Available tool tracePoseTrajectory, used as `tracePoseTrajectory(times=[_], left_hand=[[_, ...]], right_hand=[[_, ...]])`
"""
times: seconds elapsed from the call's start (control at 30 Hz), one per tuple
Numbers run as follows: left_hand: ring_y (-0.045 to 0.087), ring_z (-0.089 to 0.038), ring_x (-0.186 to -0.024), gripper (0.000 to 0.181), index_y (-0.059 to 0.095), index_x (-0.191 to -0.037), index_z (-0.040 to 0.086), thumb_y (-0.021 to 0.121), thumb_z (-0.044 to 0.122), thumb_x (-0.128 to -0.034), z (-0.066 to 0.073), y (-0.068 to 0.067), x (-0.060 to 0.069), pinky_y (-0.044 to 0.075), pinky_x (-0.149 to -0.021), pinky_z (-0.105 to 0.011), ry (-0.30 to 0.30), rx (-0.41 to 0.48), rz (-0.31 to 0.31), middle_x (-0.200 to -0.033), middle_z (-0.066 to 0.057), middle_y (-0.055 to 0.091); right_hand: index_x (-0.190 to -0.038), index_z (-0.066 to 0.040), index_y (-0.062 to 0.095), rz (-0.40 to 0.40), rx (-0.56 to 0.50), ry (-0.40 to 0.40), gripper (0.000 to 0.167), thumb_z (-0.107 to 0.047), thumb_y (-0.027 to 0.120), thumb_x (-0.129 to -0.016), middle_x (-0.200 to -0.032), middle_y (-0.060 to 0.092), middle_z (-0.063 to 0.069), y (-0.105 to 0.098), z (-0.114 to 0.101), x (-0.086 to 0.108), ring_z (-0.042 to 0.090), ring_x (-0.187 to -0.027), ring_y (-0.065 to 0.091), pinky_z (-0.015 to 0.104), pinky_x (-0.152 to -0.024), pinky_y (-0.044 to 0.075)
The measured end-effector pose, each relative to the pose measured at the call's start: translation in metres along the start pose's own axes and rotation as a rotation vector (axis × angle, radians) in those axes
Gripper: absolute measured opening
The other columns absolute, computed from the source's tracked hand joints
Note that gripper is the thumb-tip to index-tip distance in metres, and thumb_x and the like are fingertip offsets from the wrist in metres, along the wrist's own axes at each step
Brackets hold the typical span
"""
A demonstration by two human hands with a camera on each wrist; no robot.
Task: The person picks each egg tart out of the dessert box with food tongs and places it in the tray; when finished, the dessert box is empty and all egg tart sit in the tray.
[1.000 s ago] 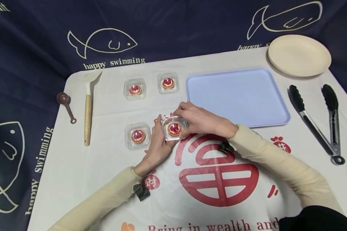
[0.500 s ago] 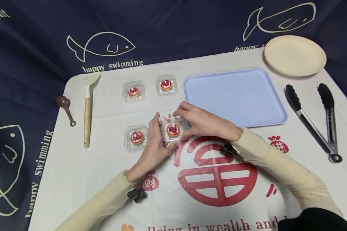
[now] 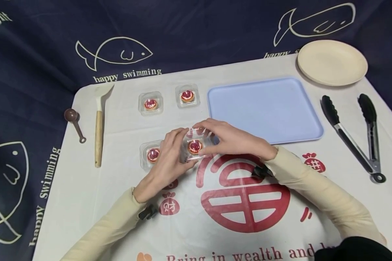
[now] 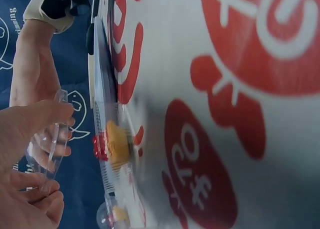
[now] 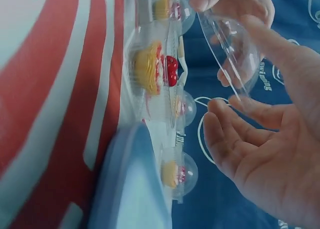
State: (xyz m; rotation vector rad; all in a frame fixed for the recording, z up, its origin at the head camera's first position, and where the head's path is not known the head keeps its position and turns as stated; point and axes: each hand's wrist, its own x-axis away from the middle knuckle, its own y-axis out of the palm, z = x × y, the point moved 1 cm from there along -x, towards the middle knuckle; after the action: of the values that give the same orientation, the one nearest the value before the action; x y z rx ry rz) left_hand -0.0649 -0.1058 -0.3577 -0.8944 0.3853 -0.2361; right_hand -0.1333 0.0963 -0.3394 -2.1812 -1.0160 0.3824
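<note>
A small red-topped tart (image 3: 195, 146) sits in a clear plastic container base (image 4: 106, 181) at the middle of the table. Above it both hands hold a domed clear plastic lid (image 5: 232, 54), tilted and apart from the base in the wrist views. My left hand (image 3: 170, 156) has thumb and fingers at one side of the lid's rim. Opposite it, my right hand (image 3: 232, 141) grips the lid between thumb and fingers. Just left, a second boxed tart (image 3: 153, 155) is partly hidden behind the left hand. Two more boxed tarts, one left (image 3: 151, 104) and one right (image 3: 187, 96), stand farther back.
A light blue tray (image 3: 264, 108) lies right of the tarts, close to the right hand. Beyond it are a cream plate (image 3: 332, 63) and black-tipped tongs (image 3: 372, 165). At far left lie a spatula (image 3: 99, 137) and a brown measuring spoon (image 3: 72, 115).
The left hand has shifted left and turned over the lid's side, now covering part of the neighbouring boxed tart. The right hand has moved slightly, and the lid now stands off the base.
</note>
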Motion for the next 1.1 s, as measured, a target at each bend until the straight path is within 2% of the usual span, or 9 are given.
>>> tracePoseTrajectory(times=[0.2,0.4,0.53,0.63,0.77,0.83,0.93,1.0,1.1], left_hand=[[0.044,-0.035,-0.124,0.087,0.041,-0.139,-0.007,0.087,0.016,-0.0689,-0.001,-0.006,-0.002,0.042,-0.099,-0.047,0.111,-0.095,0.105,-0.135,-0.023,0.047],[0.047,-0.036,-0.120,0.083,0.041,-0.138,-0.007,0.085,0.013,-0.0704,0.000,-0.008,-0.005,0.045,-0.089,-0.044,0.242,-0.214,0.216,-0.133,-0.023,0.047],[0.051,-0.037,-0.117,0.078,0.043,-0.135,-0.009,0.082,0.009,-0.0703,0.001,-0.006,-0.005,0.048,-0.086,-0.044,0.319,-0.324,0.278,-0.131,-0.024,0.050],[0.052,-0.039,-0.116,0.077,0.043,-0.134,-0.010,0.082,0.012,-0.0718,-0.001,-0.004,-0.004,0.049,-0.084,-0.045,0.368,-0.373,0.307,-0.130,-0.025,0.050],[0.052,-0.040,-0.117,0.079,0.042,-0.135,-0.010,0.083,0.017,-0.0731,-0.002,-0.003,0.000,0.049,-0.086,-0.047,0.392,-0.363,0.302,-0.130,-0.027,0.050],[0.050,-0.039,-0.118,0.081,0.040,-0.137,-0.010,0.082,0.020,-0.0745,-0.001,-0.004,0.002,0.049,-0.090,-0.047,0.378,-0.315,0.276,-0.132,-0.027,0.048],[0.046,-0.038,-0.125,0.088,0.032,-0.143,-0.008,0.082,0.023,-0.0768,0.001,-0.008,0.006,0.044,-0.101,-0.048,0.286,-0.127,0.184,-0.137,-0.027,0.043],[0.043,-0.036,-0.128,0.089,0.028,-0.146,-0.006,0.080,0.024,-0.0804,0.003,-0.012,0.009,0.041,-0.107,-0.049,0.162,0.041,0.092,-0.140,-0.024,0.041],[0.044,-0.033,-0.131,0.078,0.027,-0.148,-0.003,0.072,0.022,-0.0894,0.004,-0.018,0.016,0.041,-0.107,-0.048,-0.041,0.282,-0.055,-0.142,-0.022,0.042]], right_hand=[[-0.136,-0.001,0.051,0.024,-0.202,0.089,0.043,-0.029,0.046,-0.104,-0.117,0.066,0.013,0.000,0.004,0.000,0.023,-0.104,0.063,0.039,-0.091,0.053],[-0.130,0.009,0.052,-0.120,-0.560,0.269,0.074,-0.050,0.016,-0.105,-0.104,0.069,0.024,0.004,0.002,-0.003,0.032,-0.094,0.069,0.041,-0.086,0.057],[-0.123,0.007,0.055,-0.226,-0.689,0.349,0.081,-0.057,0.010,-0.102,-0.098,0.070,0.021,0.004,-0.002,-0.002,0.031,-0.087,0.069,0.042,-0.082,0.058],[-0.120,0.009,0.056,-0.271,-0.780,0.358,0.080,-0.055,0.010,-0.103,-0.090,0.068,0.013,0.006,-0.001,-0.002,0.024,-0.080,0.066,0.036,-0.077,0.059],[-0.119,0.013,0.056,-0.274,-0.873,0.368,0.074,-0.046,0.013,-0.104,-0.083,0.065,0.004,0.008,0.000,-0.001,0.013,-0.073,0.062,0.025,-0.070,0.056],[-0.117,0.013,0.056,-0.270,-0.892,0.366,0.071,-0.044,0.015,-0.104,-0.082,0.064,0.002,0.009,-0.001,0.000,0.011,-0.073,0.060,0.025,-0.071,0.055],[-0.118,0.012,0.056,-0.262,-0.880,0.350,0.066,-0.042,0.021,-0.103,-0.087,0.064,0.004,0.010,-0.003,0.004,0.014,-0.076,0.060,0.029,-0.077,0.056],[-0.118,0.011,0.055,-0.255,-0.844,0.317,0.061,-0.040,0.026,-0.102,-0.091,0.063,0.010,0.011,-0.004,0.007,0.018,-0.079,0.061,0.035,-0.081,0.057],[-0.114,0.013,0.056,-0.237,-0.779,0.243,0.054,-0.035,0.033,-0.102,-0.096,0.061,0.020,0.012,-0.004,0.013,0.029,-0.084,0.062,0.044,-0.083,0.057]])
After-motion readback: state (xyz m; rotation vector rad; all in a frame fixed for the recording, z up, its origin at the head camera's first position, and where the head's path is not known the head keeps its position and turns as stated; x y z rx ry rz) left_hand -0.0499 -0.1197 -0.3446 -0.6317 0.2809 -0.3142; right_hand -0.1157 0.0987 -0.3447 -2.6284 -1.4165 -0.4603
